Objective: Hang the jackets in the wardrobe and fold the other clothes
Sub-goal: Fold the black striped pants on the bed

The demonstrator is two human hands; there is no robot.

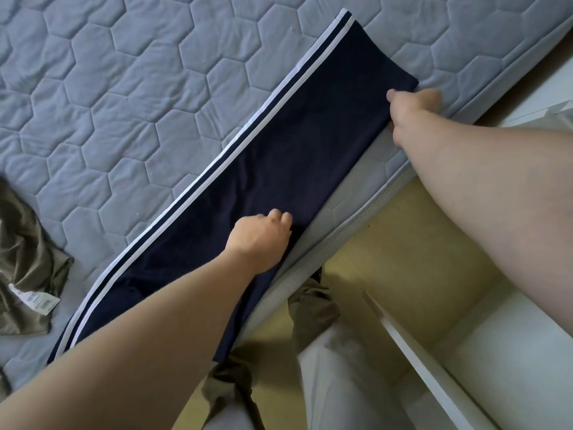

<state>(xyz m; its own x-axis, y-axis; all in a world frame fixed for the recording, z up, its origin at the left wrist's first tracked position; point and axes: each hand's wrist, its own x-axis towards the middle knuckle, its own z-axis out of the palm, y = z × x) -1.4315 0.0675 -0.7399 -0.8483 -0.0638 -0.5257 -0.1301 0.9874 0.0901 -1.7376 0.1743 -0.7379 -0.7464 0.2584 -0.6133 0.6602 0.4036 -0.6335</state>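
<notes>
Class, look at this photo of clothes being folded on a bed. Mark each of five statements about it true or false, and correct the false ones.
1. The navy garment lies stretched out on the mattress. True.
2. Its stripes are red. False: they are white.
3. The right hand holds the navy garment at its far end. True.
4. The olive garment lies on top of the navy garment. False: it lies apart, to the left on the mattress.
5. The left hand is on the olive garment. False: it rests on the navy garment's middle.
</notes>
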